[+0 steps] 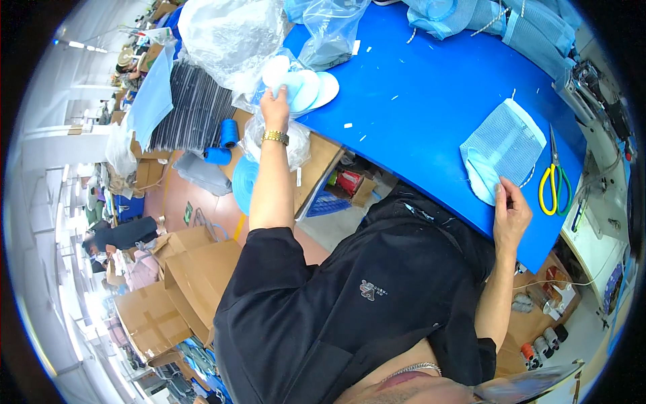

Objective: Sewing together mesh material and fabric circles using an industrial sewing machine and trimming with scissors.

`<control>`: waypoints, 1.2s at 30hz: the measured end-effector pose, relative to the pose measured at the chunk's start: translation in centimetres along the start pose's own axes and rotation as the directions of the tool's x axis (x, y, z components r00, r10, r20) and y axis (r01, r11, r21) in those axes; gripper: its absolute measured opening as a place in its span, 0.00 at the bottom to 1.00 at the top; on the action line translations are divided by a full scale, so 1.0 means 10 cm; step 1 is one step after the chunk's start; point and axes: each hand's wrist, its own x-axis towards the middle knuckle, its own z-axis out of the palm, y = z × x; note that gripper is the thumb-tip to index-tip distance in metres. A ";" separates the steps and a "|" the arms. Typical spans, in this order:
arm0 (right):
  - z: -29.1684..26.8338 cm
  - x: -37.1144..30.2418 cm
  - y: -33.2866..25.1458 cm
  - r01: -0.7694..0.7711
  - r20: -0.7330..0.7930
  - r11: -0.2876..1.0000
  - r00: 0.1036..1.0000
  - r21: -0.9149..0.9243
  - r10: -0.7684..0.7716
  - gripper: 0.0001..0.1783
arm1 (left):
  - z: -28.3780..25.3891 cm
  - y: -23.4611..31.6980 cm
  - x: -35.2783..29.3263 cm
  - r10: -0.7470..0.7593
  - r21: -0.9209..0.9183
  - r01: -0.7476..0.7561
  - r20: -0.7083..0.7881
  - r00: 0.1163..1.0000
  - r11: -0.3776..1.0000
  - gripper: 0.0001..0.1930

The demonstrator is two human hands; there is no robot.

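My left hand (274, 106) reaches out to the far left edge of the blue table, its fingers closed on a pale blue fabric disc (291, 85). Several white and pale discs (316, 91) lie fanned out beside it. At the right, my right hand (511, 207) pinches the near edge of a light blue mesh bag (506, 138). The bag lies flat with a smooth pale round panel (483, 176) at its near end and a cord along its side. Scissors (555, 176) with one yellow and one green handle lie just right of that hand.
Clear plastic bags (232, 40) crowd the back left, and blue mesh pieces (464, 17) pile at the back. A sewing machine (599, 101) stands along the right edge. Blue thread cones (229, 133) sit by a dark stack of sheets (192, 108). Cardboard boxes (202, 273) stand on the floor.
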 end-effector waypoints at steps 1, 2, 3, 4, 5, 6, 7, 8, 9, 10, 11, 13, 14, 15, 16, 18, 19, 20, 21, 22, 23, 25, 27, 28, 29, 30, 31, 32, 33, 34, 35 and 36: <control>0.00 0.00 -0.02 0.004 0.004 1.000 1.000 0.004 -0.004 0.11 | -0.07 -0.09 0.05 0.064 -0.048 -0.068 -0.078 0.995 0.997 0.11; -0.02 -0.03 0.01 -0.020 -0.003 1.000 1.000 -0.002 0.020 0.10 | 0.05 0.04 0.05 0.075 0.019 -0.072 -0.198 0.977 0.997 0.10; -0.03 -0.03 -0.01 -0.030 -0.001 1.000 1.000 0.001 0.030 0.10 | -0.02 0.04 0.10 0.182 0.121 -0.155 -0.259 0.949 0.981 0.10; 0.00 -0.01 0.00 0.045 -0.039 0.999 0.998 0.027 -0.044 0.10 | -0.12 0.01 0.20 0.288 0.219 -0.228 -0.299 0.910 0.949 0.10; 0.04 0.00 0.03 0.107 -0.080 0.994 0.991 0.032 -0.104 0.10 | -0.18 0.02 0.28 0.420 0.306 -0.324 -0.334 0.844 0.895 0.11; 0.04 -0.01 0.06 0.080 -0.073 0.995 0.994 0.052 -0.077 0.09 | -0.11 0.19 0.21 0.353 0.214 -0.296 -0.312 0.882 0.931 0.13; 0.03 -0.02 0.10 0.030 -0.069 0.999 0.997 0.035 -0.028 0.09 | 0.01 0.64 0.02 0.225 0.326 -0.147 -0.217 0.950 0.934 0.13; 0.07 0.02 0.05 0.096 -0.077 0.994 0.993 0.055 -0.091 0.09 | -0.04 0.75 -0.05 0.166 -0.111 -0.185 -0.164 0.972 0.976 0.12; 0.08 0.02 0.02 0.096 -0.074 0.990 0.993 0.098 -0.089 0.08 | 0.06 0.97 -0.21 0.063 -0.293 -0.084 -0.081 0.995 0.952 0.12; 0.09 0.03 0.02 0.118 -0.083 0.988 0.990 0.096 -0.110 0.09 | 0.16 1.24 -0.43 0.048 -0.421 -0.018 0.060 0.997 0.907 0.14; 0.08 0.04 -0.01 0.104 -0.068 0.991 0.993 0.082 -0.098 0.09 | 0.23 1.29 -0.59 0.073 -0.281 -0.030 0.145 0.987 0.959 0.15; 0.07 0.05 -0.03 0.122 -0.079 0.991 0.990 0.054 -0.117 0.09 | 0.45 1.36 -0.87 0.098 0.004 -0.104 0.322 0.942 0.995 0.15; 0.06 0.05 -0.03 0.124 -0.077 0.992 0.990 0.033 -0.121 0.09 | 0.61 1.39 -1.10 0.179 -0.117 -0.147 0.356 0.917 0.982 0.14; 0.05 0.05 -0.04 0.110 -0.087 0.994 0.990 0.023 -0.108 0.09 | 0.72 1.42 -1.23 0.217 -0.270 -0.079 0.536 0.815 0.960 0.10; 0.05 0.05 -0.04 0.084 -0.062 0.996 0.995 0.020 -0.082 0.09 | 0.82 1.55 -1.38 0.303 -0.283 -0.152 0.626 0.719 0.947 0.07; 0.01 0.05 -0.06 0.058 -0.036 0.998 0.998 0.014 -0.058 0.09 | 0.98 1.78 -1.59 0.441 -0.356 -0.261 0.735 0.515 0.898 0.05; -0.01 0.05 -0.07 0.065 -0.021 0.997 0.998 0.030 -0.065 0.09 | 1.07 1.84 -1.68 0.504 -0.412 -0.291 0.733 0.457 0.863 0.06; -0.03 0.05 -0.06 0.069 -0.010 0.997 0.998 0.047 -0.068 0.08 | 1.19 1.88 -1.77 0.537 -0.446 -0.300 0.725 0.431 0.843 0.06; -0.05 0.05 -0.06 0.069 -0.013 0.997 0.998 0.045 -0.069 0.08 | 1.28 1.91 -1.81 0.570 -0.479 -0.310 0.713 0.409 0.821 0.07; -0.06 0.05 -0.06 0.063 0.001 0.995 0.998 0.082 -0.064 0.08 | 1.35 1.89 -1.82 0.586 -0.473 -0.351 0.710 0.391 0.808 0.07; -0.07 0.04 -0.05 0.053 0.016 0.991 0.998 0.120 -0.055 0.08 | 1.41 1.91 -1.84 0.652 -0.508 -0.418 0.661 0.372 0.753 0.07; -0.08 0.03 -0.09 -0.007 0.035 0.980 0.999 0.201 0.000 0.08 | 1.47 1.96 -1.86 0.703 -0.506 -0.511 0.629 0.332 0.694 0.07; -0.09 0.00 -0.12 -0.067 0.060 0.957 0.997 0.280 0.053 0.08 | 1.53 1.94 -1.88 0.671 -0.511 -0.471 0.687 0.280 0.719 0.07; -0.09 -0.02 -0.13 -0.079 0.057 0.942 0.996 0.325 0.064 0.07 | 1.56 1.93 -1.90 0.635 -0.508 -0.432 0.738 0.227 0.745 0.07; -0.09 -0.02 -0.14 -0.090 0.054 0.925 0.996 0.368 0.075 0.07 | 1.57 1.93 -1.93 0.617 -0.508 -0.392 0.752 0.234 0.767 0.07; -0.10 -0.03 -0.16 -0.089 0.055 0.925 0.996 0.369 0.074 0.07 | 1.57 1.93 -1.93 0.616 -0.507 -0.392 0.752 0.234 0.768 0.07; -0.11 -0.03 -0.18 -0.050 0.071 0.941 0.997 0.335 0.027 0.07 | 1.55 1.94 -1.94 0.552 -0.476 -0.305 0.797 0.247 0.825 0.08; -0.11 -0.04 -0.18 -0.013 0.086 0.953 0.996 0.302 -0.014 0.07 | 1.54 1.95 -1.95 0.484 -0.440 -0.213 0.839 0.248 0.872 0.08; -0.11 -0.03 -0.17 -0.016 0.085 0.953 0.996 0.303 -0.011 0.07 | 1.54 1.95 -1.96 0.483 -0.439 -0.213 0.841 0.245 0.873 0.08; -0.10 -0.01 -0.16 0.037 0.089 0.960 0.994 0.279 -0.064 0.08 | 1.54 1.94 -1.97 0.484 -0.444 -0.199 0.838 0.253 0.873 0.09; -0.10 0.01 -0.18 0.092 0.096 0.962 0.988 0.256 -0.120 0.09 | 1.53 1.94 -1.99 0.484 -0.449 -0.185 0.834 0.264 0.874 0.09; -0.11 0.01 -0.20 0.090 0.097 0.962 0.988 0.258 -0.119 0.09 | 1.51 1.95 -2.00 0.483 -0.447 -0.185 0.835 0.264 0.875 0.09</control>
